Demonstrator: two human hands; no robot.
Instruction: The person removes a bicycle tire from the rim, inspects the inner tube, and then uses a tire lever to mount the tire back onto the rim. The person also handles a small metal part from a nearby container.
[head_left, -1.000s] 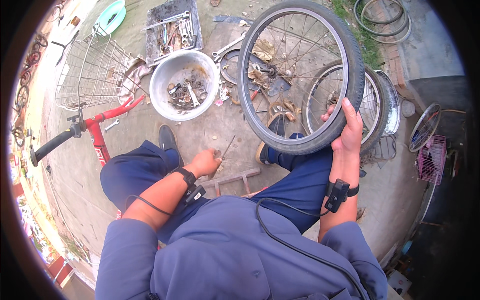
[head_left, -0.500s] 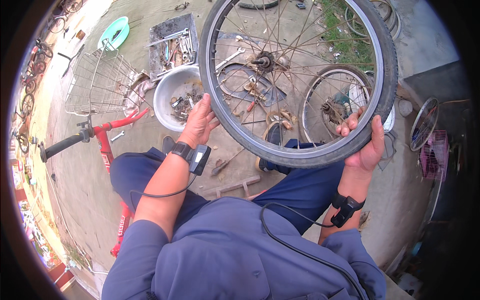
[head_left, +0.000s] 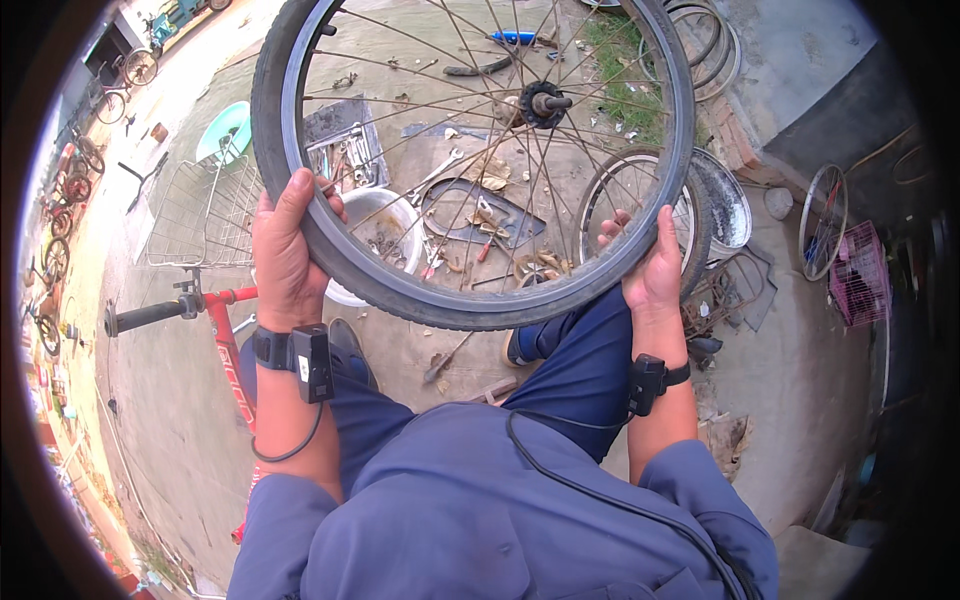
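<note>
A spoked bicycle wheel (head_left: 466,311) with a black tyre is held raised in front of me, its hub near the top of the view. My left hand (head_left: 293,245) grips the tyre and rim on the left side, thumb on top. My right hand (head_left: 648,262) holds the lower right side, fingers curled round the rim. Seen through the spokes are a white basin (head_left: 400,240) of small metal parts and a grey tray (head_left: 352,112) of wrenches. A thin pointed tool (head_left: 436,365) lies on the ground between my feet.
A red bicycle frame (head_left: 228,357) with handlebar and a wire basket (head_left: 190,232) stand left, below a turquoise basin (head_left: 218,135). Another wheel (head_left: 700,230) lies behind my right hand. At right are a standing rim (head_left: 812,222), a pink cage (head_left: 858,275) and a low wall (head_left: 800,100).
My left hand let go of the thin tool, rose and took hold of the wheel. The wheel moved up and left, with my right hand still on it.
</note>
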